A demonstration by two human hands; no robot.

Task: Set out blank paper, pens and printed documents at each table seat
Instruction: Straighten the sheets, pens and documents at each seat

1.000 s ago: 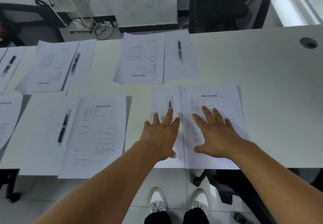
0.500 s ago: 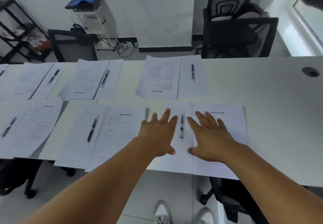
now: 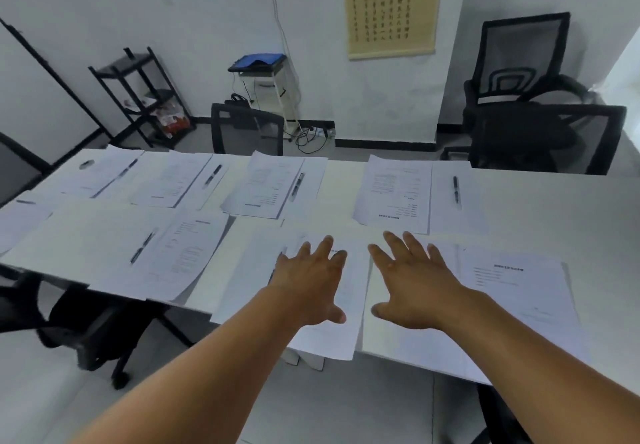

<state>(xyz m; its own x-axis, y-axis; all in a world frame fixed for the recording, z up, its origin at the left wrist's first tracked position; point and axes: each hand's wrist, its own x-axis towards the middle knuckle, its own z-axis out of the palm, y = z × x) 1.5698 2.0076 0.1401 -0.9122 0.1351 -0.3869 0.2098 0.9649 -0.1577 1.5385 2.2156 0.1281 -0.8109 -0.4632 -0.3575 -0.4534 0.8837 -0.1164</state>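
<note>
Over the near edge of the long white tabletop [image 3: 554,201] both hands reach forward, palms down. The left hand [image 3: 311,284] has its fingers straight and spread; this grip holds nothing, and it lies over a white sheet of paper [image 3: 332,336] that hangs a little past the tabletop edge. I cannot tell if the palm really touches the sheet. The right hand [image 3: 412,284] is spread in the same way, empty, over the neighbouring plain white sheet [image 3: 398,346]. Just right of this hand lies a white printed document with a dark title line [image 3: 519,291], flat on the tabletop. No pen is clearly visible at this seat; a dark streak beside the left wrist is too blurred to name.

Beyond the right hand, at the far side of the tabletop, lies another printed white document [image 3: 394,194] with a blank sheet to its right, and on that sheet a black pen [image 3: 456,190]. Left of the left hand there is one more set with a black pen [image 3: 142,247] between the blank sheet and the printed page. More sets follow along the far side, one with a dark pen [image 3: 297,185].

Behind the tabletop stand a black mesh office chair [image 3: 540,132] and a black metal rack [image 3: 145,97], and on the white wall hangs a beige scroll with columns of dark characters [image 3: 391,4].
</note>
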